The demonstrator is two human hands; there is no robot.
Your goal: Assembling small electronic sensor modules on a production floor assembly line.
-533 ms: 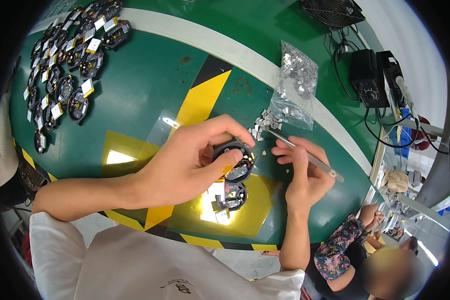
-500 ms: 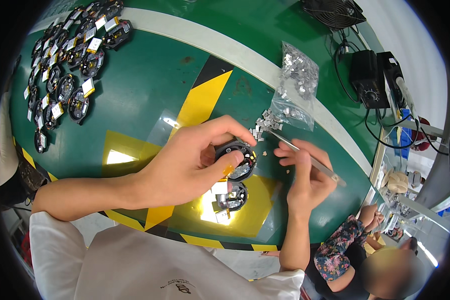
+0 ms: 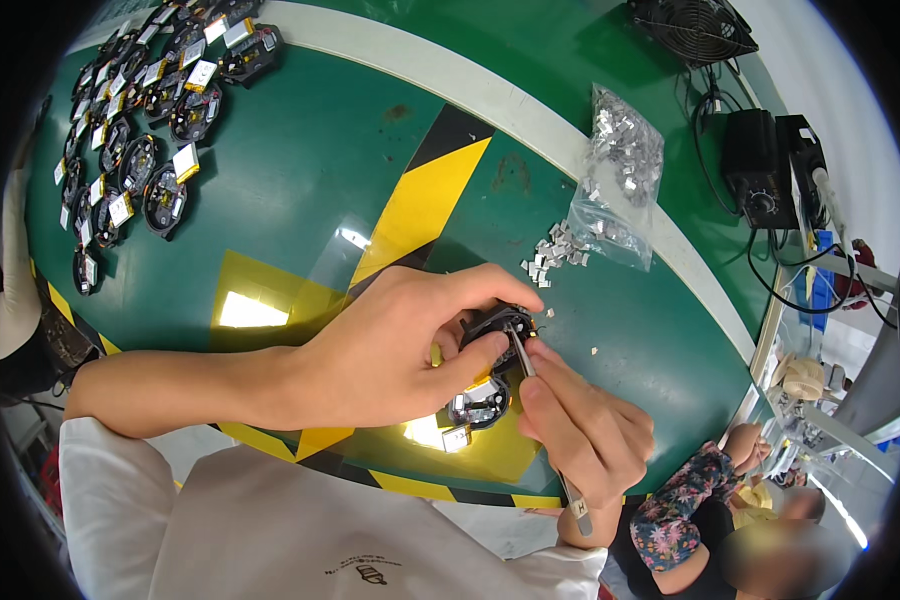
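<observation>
My left hand is closed around a round black device housing, thumb and index finger at its sides. Metal tweezers are pinched in my right hand. Their tips reach into the open housing; whether they grip anything there is too small to tell. A second open housing with a small silvery battery beside it lies just below, on a yellow translucent sheet. Beyond my hands lies a pile of small silvery metal pieces.
Several similar housings with batteries crowd the far left. A clear plastic bag of small metal pieces lies at the far right, near a black control box with a knob and a fan. Another person's patterned sleeve shows at lower right.
My right hand has brought the tweezers from the metal pile down and left into the housing. My left hand still holds the housing, now more tilted. The view has shifted slightly.
</observation>
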